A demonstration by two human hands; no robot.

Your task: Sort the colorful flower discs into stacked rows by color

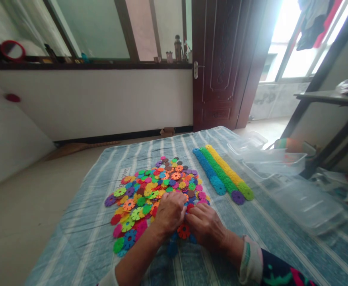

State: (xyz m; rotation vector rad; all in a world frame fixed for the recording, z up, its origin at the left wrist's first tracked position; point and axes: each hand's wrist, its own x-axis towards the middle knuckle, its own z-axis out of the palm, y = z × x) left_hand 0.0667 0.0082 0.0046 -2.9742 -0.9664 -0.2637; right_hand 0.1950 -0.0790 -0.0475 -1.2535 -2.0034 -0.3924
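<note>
A heap of colourful plastic snowflake discs (138, 214) lies on a blue striped cloth. At the near right side of the heap, my left hand (170, 212) and my right hand (206, 227) meet with curled fingers. A red snowflake disc (190, 207) shows at the fingertips of my right hand. Whatever my left hand pinches is hidden behind its fingers. Just below the hands lies an orange-red snowflake disc (183, 231). Right of the heap, discs are lined up in overlapping blue (208, 171), green (218, 171) and yellow (224, 165) rows, with a purple disc (238, 197) at the green row's near end.
Clear plastic boxes (290, 163) and a clear lid (313, 210) rest on the right of the cloth (81, 238). Beyond the bed-like surface stand a dark red door (218, 67) and a white wall (117, 99). A table (331, 97) is at the far right.
</note>
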